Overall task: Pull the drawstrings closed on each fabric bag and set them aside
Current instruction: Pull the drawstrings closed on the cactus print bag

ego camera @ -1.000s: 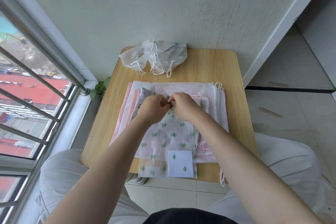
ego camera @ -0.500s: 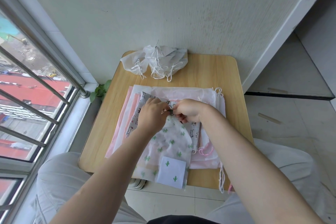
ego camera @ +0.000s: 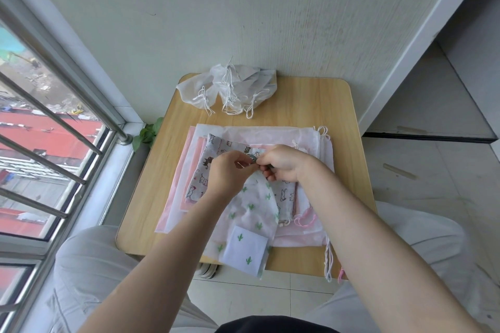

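**Cinching the cactus bag, with a stack left to do**

Nearest, a cactus-print bag (ego camera: 257,208) lies on top of the stack, its bottom overhanging the front edge of the wooden table (ego camera: 311,105). At its mouth the left hand (ego camera: 230,173) and right hand (ego camera: 281,163) meet, fingers pinching the gathered top and its cord. Beneath lie a cat-print bag (ego camera: 205,170) and flat pink bags (ego camera: 284,135), not yet closed. Farthest, a heap of cinched white bags (ego camera: 232,86) sits by the wall. Compared with a second ago, the cactus bag's mouth is bunched narrower and skewed.
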`<move>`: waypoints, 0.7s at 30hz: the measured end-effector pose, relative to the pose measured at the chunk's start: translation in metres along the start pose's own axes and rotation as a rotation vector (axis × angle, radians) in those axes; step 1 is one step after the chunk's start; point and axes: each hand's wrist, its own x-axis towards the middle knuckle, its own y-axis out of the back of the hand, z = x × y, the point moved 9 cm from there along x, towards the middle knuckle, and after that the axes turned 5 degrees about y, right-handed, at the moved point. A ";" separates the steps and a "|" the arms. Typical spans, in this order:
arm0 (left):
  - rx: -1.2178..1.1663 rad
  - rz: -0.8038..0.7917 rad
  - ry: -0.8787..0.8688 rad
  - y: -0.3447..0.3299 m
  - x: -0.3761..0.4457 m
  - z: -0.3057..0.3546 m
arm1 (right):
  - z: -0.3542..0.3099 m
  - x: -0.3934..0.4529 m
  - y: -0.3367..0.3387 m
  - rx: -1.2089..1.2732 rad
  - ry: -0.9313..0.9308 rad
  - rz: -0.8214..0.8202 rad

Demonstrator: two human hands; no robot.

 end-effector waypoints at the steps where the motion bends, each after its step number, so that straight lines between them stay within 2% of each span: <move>1: 0.030 0.010 -0.005 0.001 0.001 0.002 | -0.001 0.000 0.001 0.000 0.015 0.011; 3: 0.079 0.004 0.000 0.002 0.005 0.006 | -0.005 0.000 0.004 0.021 0.057 0.040; 6: 0.095 -0.088 0.075 0.000 0.012 0.006 | -0.008 -0.003 0.008 0.073 0.123 0.068; 11: -0.040 -0.273 0.226 -0.011 0.013 0.007 | -0.016 -0.002 0.008 0.023 0.239 0.107; 17: -0.155 -0.273 0.271 -0.004 0.017 -0.006 | -0.027 -0.006 0.015 -0.237 0.305 0.257; 21: -0.073 -0.220 0.313 0.007 0.018 -0.023 | -0.033 -0.013 0.038 -0.448 0.350 0.474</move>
